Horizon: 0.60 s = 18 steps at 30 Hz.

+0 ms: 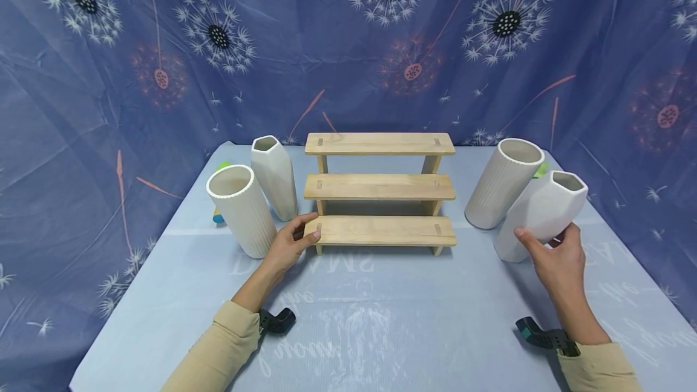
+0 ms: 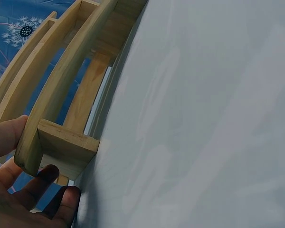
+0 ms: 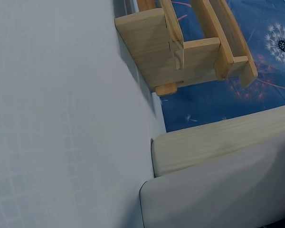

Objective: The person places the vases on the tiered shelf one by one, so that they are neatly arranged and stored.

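The right hand curls round a smooth white faceted ceramic vase, tilted at the table's right. The left hand, fingers relaxed, touches the three-tier wooden step shelf at its lowest left end.

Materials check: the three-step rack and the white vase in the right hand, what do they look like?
Three-step rack: pale, seemingly unvarnished wood, with visible grain and darker joint ends showing through the shelves. Faceted vase, gripped by the right hand: matte white with smooth planes and no shine, likely ceramic, though moulded plastic cannot be excluded.
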Tool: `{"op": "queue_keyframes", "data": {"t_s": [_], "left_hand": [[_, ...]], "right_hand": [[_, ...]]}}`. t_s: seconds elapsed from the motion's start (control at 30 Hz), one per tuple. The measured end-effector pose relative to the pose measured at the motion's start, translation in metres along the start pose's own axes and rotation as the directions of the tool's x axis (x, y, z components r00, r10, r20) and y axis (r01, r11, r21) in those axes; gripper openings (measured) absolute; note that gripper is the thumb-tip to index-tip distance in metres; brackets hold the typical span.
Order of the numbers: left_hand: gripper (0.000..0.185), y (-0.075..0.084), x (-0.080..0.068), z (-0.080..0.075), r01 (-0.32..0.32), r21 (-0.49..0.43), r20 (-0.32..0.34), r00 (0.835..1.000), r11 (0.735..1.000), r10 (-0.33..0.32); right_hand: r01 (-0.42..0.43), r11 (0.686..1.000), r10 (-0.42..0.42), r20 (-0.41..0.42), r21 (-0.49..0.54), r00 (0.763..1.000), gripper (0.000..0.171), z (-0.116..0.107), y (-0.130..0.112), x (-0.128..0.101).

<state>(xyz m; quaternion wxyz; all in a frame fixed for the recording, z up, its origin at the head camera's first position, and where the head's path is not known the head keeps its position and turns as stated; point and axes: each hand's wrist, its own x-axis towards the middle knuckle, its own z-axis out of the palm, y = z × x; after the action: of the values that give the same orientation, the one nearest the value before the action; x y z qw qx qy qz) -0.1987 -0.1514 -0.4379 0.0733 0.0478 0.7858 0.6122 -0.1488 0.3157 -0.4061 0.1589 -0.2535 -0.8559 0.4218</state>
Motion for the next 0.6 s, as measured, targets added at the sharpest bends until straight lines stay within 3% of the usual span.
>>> {"op": "queue_keyframes", "data": {"t_s": [0.47,0.6], "left_hand": [[0.052,-0.002,0.001,0.0,0.0,0.022,0.002,1.0,1.0,0.0],[0.052,-0.002,0.002,0.001,0.015,0.023,0.007,1.0,1.0,-0.015]], "right_hand": [[0.001,1.0,-0.001,-0.02,0.012,1.0,0.084,0.001,0.001,-0.001],[0.032,0.999,-0.032,-0.042,0.016,0.999,0.085,0.007,0.017,0.007]]}}
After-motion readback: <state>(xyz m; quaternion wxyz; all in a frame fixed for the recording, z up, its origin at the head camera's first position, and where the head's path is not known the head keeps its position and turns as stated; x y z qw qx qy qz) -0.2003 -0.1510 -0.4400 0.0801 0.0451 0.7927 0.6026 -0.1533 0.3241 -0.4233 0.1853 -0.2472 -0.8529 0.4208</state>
